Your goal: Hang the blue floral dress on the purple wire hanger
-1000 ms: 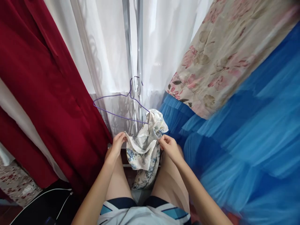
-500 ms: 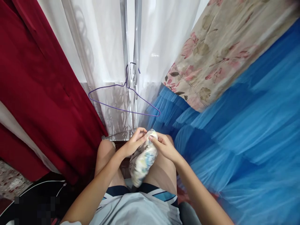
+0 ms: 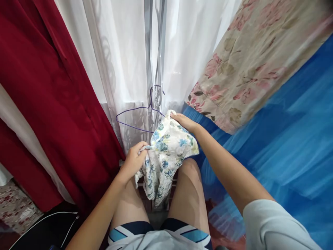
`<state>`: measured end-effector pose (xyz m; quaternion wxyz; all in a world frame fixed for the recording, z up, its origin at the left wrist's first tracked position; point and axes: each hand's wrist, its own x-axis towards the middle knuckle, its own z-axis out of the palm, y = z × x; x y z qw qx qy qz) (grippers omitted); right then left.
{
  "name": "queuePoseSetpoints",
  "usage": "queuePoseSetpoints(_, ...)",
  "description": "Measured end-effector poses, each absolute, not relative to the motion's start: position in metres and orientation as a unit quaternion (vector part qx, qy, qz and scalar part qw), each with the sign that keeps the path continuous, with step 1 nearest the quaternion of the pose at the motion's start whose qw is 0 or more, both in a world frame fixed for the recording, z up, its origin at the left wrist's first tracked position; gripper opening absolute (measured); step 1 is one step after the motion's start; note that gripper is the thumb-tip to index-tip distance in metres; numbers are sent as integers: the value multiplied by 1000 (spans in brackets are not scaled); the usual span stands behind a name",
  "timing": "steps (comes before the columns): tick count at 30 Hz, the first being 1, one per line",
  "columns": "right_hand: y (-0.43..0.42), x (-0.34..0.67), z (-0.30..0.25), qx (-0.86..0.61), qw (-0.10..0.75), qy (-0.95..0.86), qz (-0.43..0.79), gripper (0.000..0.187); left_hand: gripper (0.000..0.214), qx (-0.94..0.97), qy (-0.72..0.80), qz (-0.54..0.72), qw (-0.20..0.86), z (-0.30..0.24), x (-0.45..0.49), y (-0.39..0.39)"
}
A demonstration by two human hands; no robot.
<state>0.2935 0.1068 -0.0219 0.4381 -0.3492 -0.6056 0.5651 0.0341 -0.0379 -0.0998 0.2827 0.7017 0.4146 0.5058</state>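
Note:
A small white garment with a blue floral print [image 3: 166, 152] hangs between my two hands above my knees. My left hand [image 3: 134, 161] is closed on its lower left edge. My right hand [image 3: 183, 121] reaches forward and grips its top edge, holding it up against the right end of a purple wire hanger [image 3: 132, 118]. That hanger is hooked on a shiny metal pole [image 3: 155, 62] in front of white curtains. The hanger's right arm is hidden behind the garment.
A dark red garment [image 3: 44, 90] hangs at the left. A beige cloth with pink flowers [image 3: 247, 59] and a blue tulle skirt [image 3: 281, 139] fill the right. A white cable [image 3: 47, 218] lies on something black at the lower left.
The garment was bunched between both hands over my lap. Now it is spread out, and my right hand has lifted its top edge up to the hanger.

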Motion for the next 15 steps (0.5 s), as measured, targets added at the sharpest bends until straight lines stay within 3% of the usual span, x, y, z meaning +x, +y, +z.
queuePoseSetpoints(4,95,292,-25,-336,375,-604,617,37,13,711,431,458,313,-124,-24,-13)
queuePoseSetpoints(8,87,303,-16,-360,375,-612,596,35,11,755,484,367,247,-135,-87,19)
queuePoseSetpoints(15,82,304,-1,-349,335,-594,643,25,25,701,516,483,90,-43,-118,87)
